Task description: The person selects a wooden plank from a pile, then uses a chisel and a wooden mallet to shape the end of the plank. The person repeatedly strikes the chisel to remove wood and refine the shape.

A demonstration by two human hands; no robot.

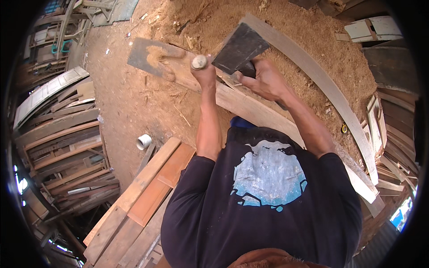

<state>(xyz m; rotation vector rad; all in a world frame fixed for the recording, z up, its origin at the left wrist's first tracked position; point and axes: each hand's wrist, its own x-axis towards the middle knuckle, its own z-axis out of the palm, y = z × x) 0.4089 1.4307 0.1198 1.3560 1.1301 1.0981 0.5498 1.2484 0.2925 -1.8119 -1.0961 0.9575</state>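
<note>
My left hand (pixel 204 78) is closed around an upright handle with a pale, round end (pixel 199 61); whatever lies below it is hidden. To its right, my right hand (pixel 264 81) grips the dark handle of a tool with a broad, dark rectangular head (pixel 241 48), held tilted close beside my left hand. I cannot make out the tool's exact kind. Beneath both hands runs a long wooden plank (pixel 241 103), slanting from the upper left to the lower right. Loose sawdust lies on its grey far end (pixel 140 53).
A long, weathered board (pixel 317 76) lies on the right over sawdust-covered ground (pixel 295 27). Stacked timber (pixel 67 129) lines the left side. Nearer me are reddish-brown panelled boards (pixel 156 196) and a white cylinder (pixel 144 142). A small yellow-and-black roll (pixel 344 128) rests right of the long board.
</note>
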